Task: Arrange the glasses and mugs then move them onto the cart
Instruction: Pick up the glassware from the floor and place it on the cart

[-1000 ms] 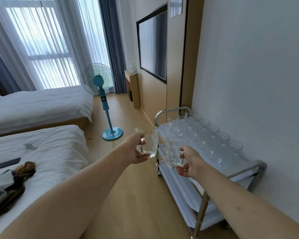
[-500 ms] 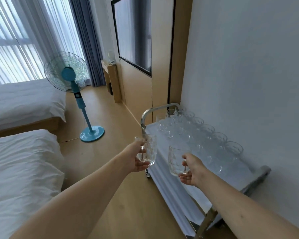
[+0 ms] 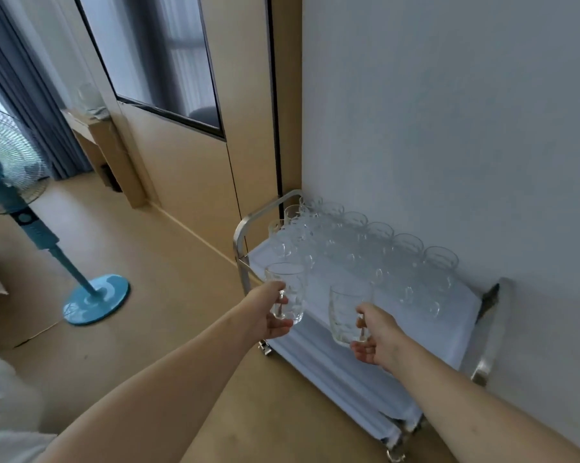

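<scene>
Left hand (image 3: 265, 315) fingers grip one mug (image 3: 286, 290), right hand (image 3: 377, 339) fingers another mug (image 3: 347, 312). Cart (image 3: 398, 325) front edge free; glasses (image 3: 365, 248) crowd the wall side. Fan (image 3: 94, 299) stands left.

cart (image 3: 489, 332) | white cloth (image 3: 412, 325) on top | rows of glass mugs (image 3: 378, 259), apparently upright
</scene>
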Demonstrator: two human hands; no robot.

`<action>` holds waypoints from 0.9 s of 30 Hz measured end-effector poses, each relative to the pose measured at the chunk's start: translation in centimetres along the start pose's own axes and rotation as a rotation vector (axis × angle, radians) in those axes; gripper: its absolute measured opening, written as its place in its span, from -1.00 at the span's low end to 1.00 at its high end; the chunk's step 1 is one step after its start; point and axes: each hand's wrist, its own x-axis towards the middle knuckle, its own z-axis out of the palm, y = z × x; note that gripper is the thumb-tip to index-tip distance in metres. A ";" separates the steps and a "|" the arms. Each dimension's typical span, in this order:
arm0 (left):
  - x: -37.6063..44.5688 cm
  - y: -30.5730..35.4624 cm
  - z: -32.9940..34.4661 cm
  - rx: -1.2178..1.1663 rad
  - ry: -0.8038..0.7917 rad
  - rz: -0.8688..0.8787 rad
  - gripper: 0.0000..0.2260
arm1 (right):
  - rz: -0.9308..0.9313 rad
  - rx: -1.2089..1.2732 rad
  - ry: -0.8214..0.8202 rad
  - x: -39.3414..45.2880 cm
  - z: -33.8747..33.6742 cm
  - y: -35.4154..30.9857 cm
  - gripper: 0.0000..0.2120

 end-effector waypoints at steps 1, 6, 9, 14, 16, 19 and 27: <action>0.8 0.2 -0.2 0.012 -0.016 -0.006 -0.68 | 0.009 0.021 0.015 0.2 0.4 0.3 -0.79; 4.0 1.3 0.9 0.010 -0.093 -0.041 -0.72 | 0.045 0.085 0.087 1.6 1.2 1.2 -0.78; 5.9 2.1 2.6 0.009 -0.142 -0.046 -0.74 | 0.047 0.113 0.116 3.3 1.0 0.8 -0.76; 10.1 3.2 5.5 0.011 -0.186 -0.072 -0.73 | 0.024 0.126 0.149 7.4 0.2 -0.9 -0.77; 11.8 3.7 6.5 0.018 -0.192 -0.080 -0.73 | 0.015 0.124 0.153 9.1 0.1 -1.6 -0.76; 14.7 4.2 8.0 0.020 -0.196 -0.095 -0.75 | -0.018 0.122 0.116 11.7 0.1 -2.1 -0.72; 20.9 3.9 10.3 0.039 -0.214 -0.144 -0.76 | -0.085 0.063 0.084 17.3 0.5 -0.9 -0.72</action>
